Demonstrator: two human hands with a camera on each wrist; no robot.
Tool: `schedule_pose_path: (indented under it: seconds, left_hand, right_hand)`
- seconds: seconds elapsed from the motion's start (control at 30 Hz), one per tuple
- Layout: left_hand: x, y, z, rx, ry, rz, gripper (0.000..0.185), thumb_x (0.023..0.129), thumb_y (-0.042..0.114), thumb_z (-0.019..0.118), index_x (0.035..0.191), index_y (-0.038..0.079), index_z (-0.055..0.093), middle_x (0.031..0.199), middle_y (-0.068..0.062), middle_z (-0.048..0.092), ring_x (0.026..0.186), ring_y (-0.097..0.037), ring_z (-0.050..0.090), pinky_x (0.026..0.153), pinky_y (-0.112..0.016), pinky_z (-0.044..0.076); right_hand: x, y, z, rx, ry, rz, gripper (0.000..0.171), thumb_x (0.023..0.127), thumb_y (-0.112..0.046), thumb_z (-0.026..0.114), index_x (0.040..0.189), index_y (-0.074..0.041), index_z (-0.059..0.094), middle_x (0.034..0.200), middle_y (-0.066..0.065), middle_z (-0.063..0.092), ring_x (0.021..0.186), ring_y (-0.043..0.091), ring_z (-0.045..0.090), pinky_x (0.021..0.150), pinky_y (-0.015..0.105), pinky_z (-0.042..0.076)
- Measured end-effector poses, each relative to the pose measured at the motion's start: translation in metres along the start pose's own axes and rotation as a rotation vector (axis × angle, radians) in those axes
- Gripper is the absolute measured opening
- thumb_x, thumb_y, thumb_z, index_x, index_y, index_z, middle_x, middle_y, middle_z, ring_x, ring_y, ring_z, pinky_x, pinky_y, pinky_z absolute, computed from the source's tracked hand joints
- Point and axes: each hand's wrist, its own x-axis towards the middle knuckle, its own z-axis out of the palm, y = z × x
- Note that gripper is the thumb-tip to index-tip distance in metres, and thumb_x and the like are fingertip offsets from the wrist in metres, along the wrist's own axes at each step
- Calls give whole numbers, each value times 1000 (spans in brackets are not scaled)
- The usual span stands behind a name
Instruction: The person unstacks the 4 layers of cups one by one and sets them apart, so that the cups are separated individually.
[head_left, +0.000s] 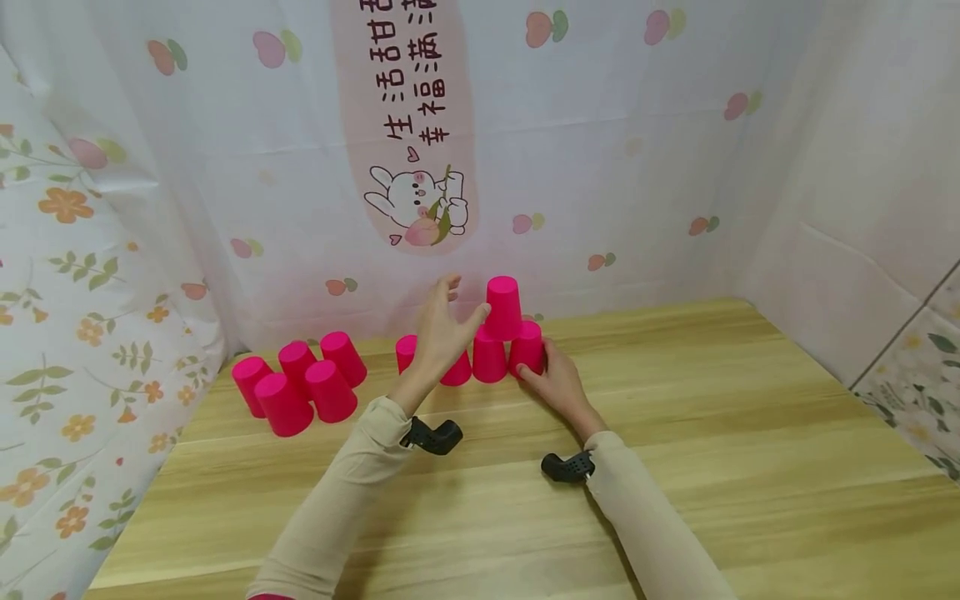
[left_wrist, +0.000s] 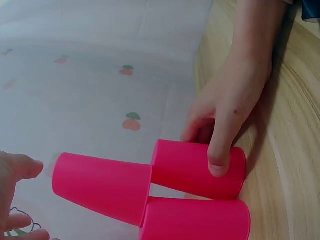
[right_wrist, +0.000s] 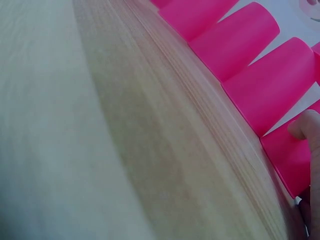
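A pink cup (head_left: 503,304) stands upside down, bridging the two right-hand cups of a row along the back of the table. My right hand (head_left: 558,379) grips the row's rightmost cup (head_left: 527,348), thumb in front and fingers round its far side. In the left wrist view that thumb presses on the cup's wall. To the left of the upper cup, my left hand (head_left: 442,332) is raised with its fingers spread; the left wrist view shows a gap between its thumb and the upper cup (left_wrist: 102,186). My left hand partly hides the row's left-hand cups (head_left: 407,350).
Several more upside-down pink cups (head_left: 283,404) stand in a cluster on the left of the wooden table (head_left: 480,517). A printed curtain (head_left: 600,167) hangs right behind the row. Black wrist devices (head_left: 435,437) sit at both cuffs.
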Motion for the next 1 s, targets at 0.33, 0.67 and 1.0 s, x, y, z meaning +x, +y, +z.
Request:
schedule_pose_path:
  seconds: [0.33, 0.67, 1.0]
  left_hand:
    - [0, -1, 16, 15, -18, 12, 61, 84, 24, 68, 133, 2, 41, 131, -13, 48, 116, -30, 48, 92, -42, 44]
    - [8, 3, 35, -61, -62, -24, 63, 84, 21, 67, 135, -3, 37, 130, -16, 48, 115, -31, 48, 92, -42, 43]
    - [14, -3, 47, -86, -43, -96, 57, 85, 16, 66, 133, -1, 39, 123, -15, 52, 112, -28, 50, 91, -39, 44]
  right_hand:
    - [-2, 3, 3, -4, 0, -8, 54, 83, -22, 67, 125, 3, 45, 106, 18, 61, 92, 28, 59, 79, 42, 50]
    - [-2, 0, 1, -25, -2, 5, 55, 82, -24, 66, 124, 4, 46, 106, 18, 61, 91, 29, 60, 78, 42, 50]
    - [-2, -1, -1, -13, -5, 13, 56, 84, -25, 67, 127, 4, 45, 110, 19, 60, 94, 30, 59, 80, 42, 50]
